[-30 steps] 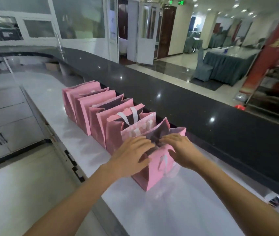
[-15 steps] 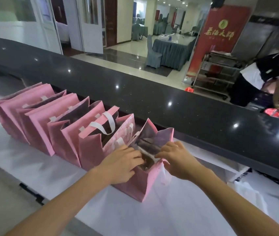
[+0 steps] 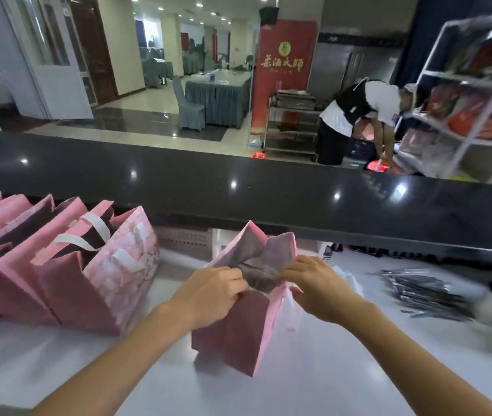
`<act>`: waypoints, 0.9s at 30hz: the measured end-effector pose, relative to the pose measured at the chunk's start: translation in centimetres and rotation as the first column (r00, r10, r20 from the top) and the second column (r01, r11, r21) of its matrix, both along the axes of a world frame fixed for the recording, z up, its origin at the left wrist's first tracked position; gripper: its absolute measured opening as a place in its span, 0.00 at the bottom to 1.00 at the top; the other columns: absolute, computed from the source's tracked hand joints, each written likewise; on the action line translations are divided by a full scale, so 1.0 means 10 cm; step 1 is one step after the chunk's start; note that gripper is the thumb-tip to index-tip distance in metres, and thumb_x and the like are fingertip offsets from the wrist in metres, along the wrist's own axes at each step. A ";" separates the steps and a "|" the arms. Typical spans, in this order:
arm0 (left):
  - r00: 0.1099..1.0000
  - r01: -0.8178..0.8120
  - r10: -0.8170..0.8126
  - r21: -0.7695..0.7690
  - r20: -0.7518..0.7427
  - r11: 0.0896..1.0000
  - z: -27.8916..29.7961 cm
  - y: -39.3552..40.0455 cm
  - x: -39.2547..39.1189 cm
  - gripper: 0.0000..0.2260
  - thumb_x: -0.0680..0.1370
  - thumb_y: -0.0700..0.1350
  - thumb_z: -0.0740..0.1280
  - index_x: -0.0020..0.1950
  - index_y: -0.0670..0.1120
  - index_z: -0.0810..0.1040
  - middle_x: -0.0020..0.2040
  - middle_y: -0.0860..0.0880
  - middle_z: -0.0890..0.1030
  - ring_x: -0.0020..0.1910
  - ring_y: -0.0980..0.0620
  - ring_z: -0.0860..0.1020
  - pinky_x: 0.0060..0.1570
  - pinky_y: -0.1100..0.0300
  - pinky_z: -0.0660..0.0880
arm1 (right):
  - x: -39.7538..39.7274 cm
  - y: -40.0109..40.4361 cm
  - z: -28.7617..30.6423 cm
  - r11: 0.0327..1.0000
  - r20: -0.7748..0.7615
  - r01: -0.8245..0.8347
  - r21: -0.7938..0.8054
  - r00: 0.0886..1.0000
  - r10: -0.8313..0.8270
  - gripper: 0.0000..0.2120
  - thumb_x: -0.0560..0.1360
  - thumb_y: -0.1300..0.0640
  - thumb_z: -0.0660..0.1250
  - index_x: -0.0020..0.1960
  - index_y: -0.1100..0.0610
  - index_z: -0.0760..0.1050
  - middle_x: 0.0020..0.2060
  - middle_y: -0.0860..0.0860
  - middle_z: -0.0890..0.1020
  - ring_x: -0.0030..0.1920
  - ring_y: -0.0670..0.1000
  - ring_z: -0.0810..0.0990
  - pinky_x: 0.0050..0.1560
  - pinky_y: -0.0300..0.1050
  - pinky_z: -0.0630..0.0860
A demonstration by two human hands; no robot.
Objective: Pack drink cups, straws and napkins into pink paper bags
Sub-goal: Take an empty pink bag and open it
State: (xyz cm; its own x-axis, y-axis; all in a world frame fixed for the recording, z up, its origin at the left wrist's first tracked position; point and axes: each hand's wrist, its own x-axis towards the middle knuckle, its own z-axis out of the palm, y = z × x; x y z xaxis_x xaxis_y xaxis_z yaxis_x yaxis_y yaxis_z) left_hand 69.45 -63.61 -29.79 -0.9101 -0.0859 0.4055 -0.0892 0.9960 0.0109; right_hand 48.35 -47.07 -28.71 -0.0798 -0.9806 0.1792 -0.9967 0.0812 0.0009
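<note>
Left hand (image 3: 213, 291): fingers curled over the near-left rim of one pink bag (image 3: 238, 331), pinching the paper. Right hand (image 3: 313, 286): fingers hooked on the right rim of the same mouth, grasping it and spreading it. Bag: upright on the white counter (image 3: 343, 379), mid-depth, contents not legible. Change: half a second ago this bag stood against the row of bags (image 3: 67, 259); it now stands apart from them, toward the counter's right. Row: remains along the left, by the black ledge (image 3: 238, 187). Dark packets (image 3: 421, 291): far right edge, blurred. Judgement: bag pulled toward supplies for filling.
</note>
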 end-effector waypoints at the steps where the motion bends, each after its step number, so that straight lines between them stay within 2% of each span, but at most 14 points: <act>1: 1.000 0.023 -0.023 0.010 0.005 1.000 0.01 0.17 -0.12 0.07 0.73 0.46 0.63 0.40 0.53 0.80 0.39 0.57 0.78 0.38 0.53 0.80 0.29 0.61 0.73 | -0.03 0.21 0.01 1.000 0.032 0.016 -0.022 0.999 -0.016 0.19 0.73 0.62 0.68 0.61 0.47 0.80 0.55 0.43 0.82 0.61 0.52 0.76 0.62 0.50 0.72; 3: 0.998 0.057 -0.058 0.039 0.021 0.998 0.03 0.51 -0.34 0.04 0.71 0.45 0.66 0.41 0.53 0.80 0.40 0.56 0.78 0.38 0.51 0.81 0.29 0.59 0.74 | -0.04 0.64 0.05 0.997 0.141 0.037 -0.062 0.990 -0.028 0.23 0.70 0.63 0.66 0.63 0.49 0.80 0.58 0.44 0.82 0.63 0.52 0.75 0.63 0.50 0.72; 5: 0.996 0.064 -0.069 0.080 0.061 0.995 0.05 0.85 -0.53 0.04 0.72 0.46 0.66 0.43 0.52 0.81 0.41 0.55 0.79 0.40 0.49 0.81 0.29 0.56 0.77 | -0.05 1.05 0.09 0.997 0.215 0.059 -0.055 0.976 -0.046 0.24 0.70 0.58 0.64 0.65 0.49 0.78 0.62 0.43 0.80 0.67 0.50 0.71 0.67 0.48 0.69; 7: 0.994 0.054 -0.061 0.079 0.089 0.995 0.10 1.21 -0.70 0.06 0.75 0.46 0.64 0.46 0.52 0.81 0.43 0.54 0.79 0.43 0.48 0.81 0.32 0.55 0.76 | -0.08 1.42 0.08 0.994 0.226 0.090 -0.069 0.971 -0.072 0.22 0.71 0.52 0.64 0.66 0.49 0.78 0.64 0.43 0.78 0.68 0.48 0.69 0.67 0.47 0.68; 10: 0.987 0.001 -0.012 0.068 0.160 0.998 0.20 1.78 -0.96 0.09 0.81 0.47 0.60 0.53 0.50 0.80 0.52 0.53 0.80 0.54 0.48 0.78 0.42 0.56 0.70 | -0.21 1.92 -0.05 0.976 0.185 0.156 -0.154 0.975 -0.126 0.17 0.73 0.49 0.68 0.61 0.51 0.79 0.60 0.44 0.80 0.65 0.50 0.73 0.62 0.53 0.75; 13: 0.987 0.021 -0.032 0.070 0.160 0.997 0.21 2.28 -1.19 0.08 0.82 0.51 0.61 0.54 0.51 0.78 0.55 0.54 0.80 0.57 0.50 0.77 0.47 0.56 0.70 | -0.35 2.34 -0.14 0.949 0.170 0.228 -0.218 0.966 -0.193 0.06 0.74 0.55 0.68 0.51 0.52 0.79 0.51 0.43 0.82 0.60 0.50 0.74 0.56 0.54 0.75; 14: 0.986 0.040 -0.054 0.093 0.155 0.995 0.20 2.40 -1.25 0.08 0.82 0.53 0.62 0.55 0.52 0.77 0.54 0.54 0.81 0.56 0.50 0.78 0.48 0.55 0.71 | -0.41 2.47 -0.15 0.938 0.161 0.243 -0.246 0.965 -0.208 0.04 0.73 0.57 0.70 0.48 0.51 0.79 0.49 0.43 0.82 0.58 0.50 0.75 0.54 0.55 0.75; 17: 0.973 0.142 -0.170 0.177 0.157 0.974 0.22 2.68 -1.37 0.14 0.82 0.59 0.61 0.65 0.58 0.74 0.55 0.56 0.83 0.53 0.51 0.80 0.52 0.55 0.75 | -0.61 2.91 -0.17 0.917 0.119 0.264 -0.299 0.964 -0.238 0.09 0.68 0.62 0.77 0.43 0.52 0.80 0.47 0.43 0.84 0.56 0.52 0.77 0.50 0.56 0.77; 20: 0.917 0.263 -0.322 0.254 0.233 0.931 0.27 2.75 -1.41 0.23 0.79 0.67 0.59 0.71 0.59 0.73 0.56 0.57 0.83 0.49 0.57 0.76 0.55 0.60 0.69 | -0.78 3.33 -0.15 0.912 0.068 0.292 -0.286 0.956 -0.285 0.09 0.65 0.62 0.79 0.42 0.53 0.83 0.49 0.43 0.85 0.56 0.52 0.78 0.50 0.53 0.78; 22: 0.865 0.369 -0.407 0.178 0.294 0.912 0.27 2.70 -1.45 0.26 0.77 0.71 0.59 0.69 0.58 0.76 0.56 0.57 0.82 0.50 0.58 0.75 0.60 0.61 0.65 | -0.88 3.57 -0.14 0.907 0.042 0.321 -0.274 0.946 -0.322 0.11 0.64 0.63 0.80 0.42 0.53 0.83 0.49 0.44 0.85 0.55 0.53 0.79 0.49 0.52 0.78; 23: 0.841 0.433 -0.434 0.077 0.324 0.898 0.25 2.67 -1.50 0.27 0.77 0.72 0.59 0.67 0.57 0.77 0.55 0.57 0.83 0.51 0.57 0.76 0.64 0.59 0.66 | -0.92 3.68 -0.15 0.903 0.027 0.328 -0.278 0.942 -0.334 0.11 0.64 0.63 0.80 0.42 0.54 0.83 0.50 0.45 0.85 0.54 0.54 0.80 0.48 0.53 0.78; 25: 0.821 0.516 -0.463 -0.086 0.333 0.853 0.12 2.60 -1.63 0.19 0.77 0.64 0.66 0.62 0.55 0.80 0.51 0.57 0.84 0.49 0.54 0.79 0.65 0.55 0.70 | -0.98 3.85 -0.17 0.893 0.002 0.344 -0.290 0.933 -0.359 0.11 0.65 0.64 0.80 0.44 0.54 0.84 0.51 0.47 0.86 0.53 0.55 0.80 0.46 0.53 0.78; 27: 0.802 0.572 -0.529 -0.101 0.277 0.814 0.01 2.57 -1.80 0.12 0.72 0.49 0.75 0.55 0.53 0.82 0.45 0.56 0.84 0.42 0.50 0.79 0.56 0.56 0.75 | -0.99 3.94 -0.19 0.878 -0.008 0.365 -0.310 0.922 -0.386 0.14 0.68 0.66 0.78 0.51 0.54 0.84 0.54 0.48 0.85 0.54 0.55 0.80 0.47 0.52 0.78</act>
State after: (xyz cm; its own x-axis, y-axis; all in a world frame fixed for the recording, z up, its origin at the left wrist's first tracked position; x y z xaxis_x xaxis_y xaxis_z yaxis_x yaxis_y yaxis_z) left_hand 51.45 -37.87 -29.66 -0.8489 0.5085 0.1445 0.4960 0.8607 -0.1151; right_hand 38.41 -7.64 -30.60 -0.4086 -0.7792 0.4754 -0.8896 0.4565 -0.0164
